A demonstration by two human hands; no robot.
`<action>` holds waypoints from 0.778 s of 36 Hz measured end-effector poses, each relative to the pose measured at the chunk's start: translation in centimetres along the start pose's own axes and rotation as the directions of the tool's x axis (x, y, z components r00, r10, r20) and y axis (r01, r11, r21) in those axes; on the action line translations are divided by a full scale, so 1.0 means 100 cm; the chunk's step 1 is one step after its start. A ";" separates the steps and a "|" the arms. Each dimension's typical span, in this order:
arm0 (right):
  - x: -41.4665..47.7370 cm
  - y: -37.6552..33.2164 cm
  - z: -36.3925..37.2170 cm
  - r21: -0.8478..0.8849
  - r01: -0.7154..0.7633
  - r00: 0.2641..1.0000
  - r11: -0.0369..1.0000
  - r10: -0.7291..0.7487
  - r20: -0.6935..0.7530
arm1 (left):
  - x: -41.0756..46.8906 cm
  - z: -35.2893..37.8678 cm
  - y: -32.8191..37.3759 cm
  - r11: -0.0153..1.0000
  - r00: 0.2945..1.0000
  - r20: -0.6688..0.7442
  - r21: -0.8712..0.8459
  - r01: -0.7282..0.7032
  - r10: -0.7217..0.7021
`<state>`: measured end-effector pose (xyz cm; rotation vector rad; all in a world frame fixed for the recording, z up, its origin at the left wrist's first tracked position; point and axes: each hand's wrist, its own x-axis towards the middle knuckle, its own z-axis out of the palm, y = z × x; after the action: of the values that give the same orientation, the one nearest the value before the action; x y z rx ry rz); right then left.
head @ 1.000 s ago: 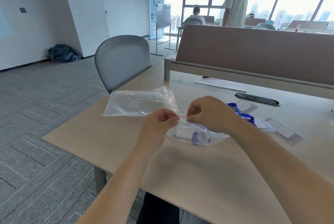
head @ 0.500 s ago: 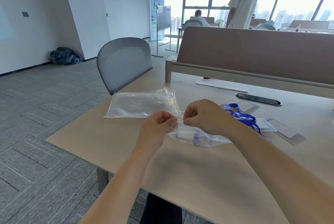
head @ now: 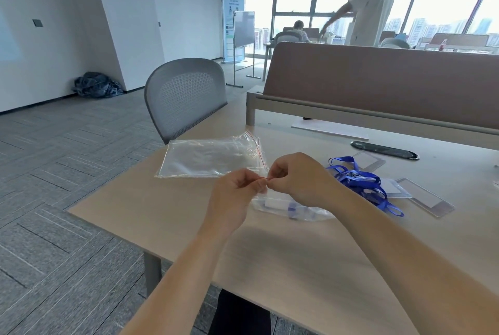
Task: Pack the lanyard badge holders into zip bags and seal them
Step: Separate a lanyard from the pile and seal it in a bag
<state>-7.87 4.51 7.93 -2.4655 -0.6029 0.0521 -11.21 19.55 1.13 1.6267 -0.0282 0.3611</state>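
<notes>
Two zip bags — an empty bag point(head: 210, 157) and a filled bag point(head: 291, 209) — three loose badge holders point(head: 429, 197), two hands.

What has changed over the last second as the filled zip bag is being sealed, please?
The right hand slid left along the red zip line until its fingertips met the left hand. Both hands kept pinching the filled zip bag; the empty zip bags and blue lanyards stayed put.
</notes>
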 end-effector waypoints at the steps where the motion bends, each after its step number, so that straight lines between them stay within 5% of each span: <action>1: 0.000 0.001 0.000 0.004 -0.002 1.000 1.000 0.002 0.003 | 0.000 0.001 0.000 1.000 1.000 0.002 0.002 0.000 0.000; 23: -0.007 0.018 -0.019 -0.024 -0.060 0.998 0.998 0.059 -0.011 | 0.003 -0.002 0.005 0.997 0.995 -0.102 0.077 0.000 0.008; 28: -0.009 0.019 -0.018 -0.133 -0.028 1.000 0.991 0.028 -0.004 | 0.000 0.001 0.014 0.998 0.998 -0.016 0.033 0.058 -0.058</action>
<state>-7.55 1.75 8.25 -2.6025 -0.5880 0.0213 -11.51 19.31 2.46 1.6545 0.0366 0.3303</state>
